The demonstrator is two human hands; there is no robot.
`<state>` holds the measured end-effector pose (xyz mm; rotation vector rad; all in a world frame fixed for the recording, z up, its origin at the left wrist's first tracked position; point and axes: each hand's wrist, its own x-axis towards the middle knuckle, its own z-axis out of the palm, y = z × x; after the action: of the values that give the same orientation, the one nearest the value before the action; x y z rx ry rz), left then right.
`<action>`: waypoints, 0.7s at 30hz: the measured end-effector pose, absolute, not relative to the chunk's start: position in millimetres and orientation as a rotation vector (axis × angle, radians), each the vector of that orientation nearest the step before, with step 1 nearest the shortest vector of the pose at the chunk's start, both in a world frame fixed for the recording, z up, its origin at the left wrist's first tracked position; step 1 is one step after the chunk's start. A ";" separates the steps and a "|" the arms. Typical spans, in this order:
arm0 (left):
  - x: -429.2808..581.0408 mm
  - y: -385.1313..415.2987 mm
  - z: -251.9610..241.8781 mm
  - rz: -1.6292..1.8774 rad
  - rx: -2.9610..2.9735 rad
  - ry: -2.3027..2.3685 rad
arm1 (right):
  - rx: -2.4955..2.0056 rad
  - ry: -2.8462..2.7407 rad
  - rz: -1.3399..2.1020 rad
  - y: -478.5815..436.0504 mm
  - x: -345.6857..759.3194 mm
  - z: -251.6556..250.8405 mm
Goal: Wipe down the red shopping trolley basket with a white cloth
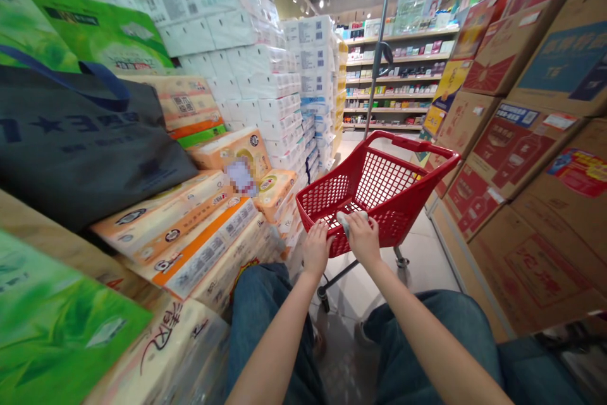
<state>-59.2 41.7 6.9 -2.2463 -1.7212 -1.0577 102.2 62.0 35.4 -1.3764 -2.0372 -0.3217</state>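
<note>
A red plastic shopping cart (401, 215) stands right in front of my knees, its mesh basket facing me and its handle at the far side. My left hand (317, 247) has its fingers curled over the near rim of the basket. Beside it, my right hand (363, 238) presses a crumpled whitish cloth or wipe (343, 222) against the same rim. Part of the cloth sticks out past the fingers. Inside the basket only red mesh shows.
Tissue packs (208, 253) are piled close on my left, with a dark grey bag (90, 146) on them. Stacked cartons (535, 247) line the right side. Stocked shelves (393, 79) and a metal pole (378, 57) stand beyond the cart.
</note>
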 end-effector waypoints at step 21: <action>-61.8 40.2 4.2 -1.104 -2.231 -1.754 | -1.441 -1.982 -0.317 62.1 89.9 35.0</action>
<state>-61.8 40.2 4.2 -2.2309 -1.7544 -1.1036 89.9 62.1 35.0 -1.4415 -1.9823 -0.3166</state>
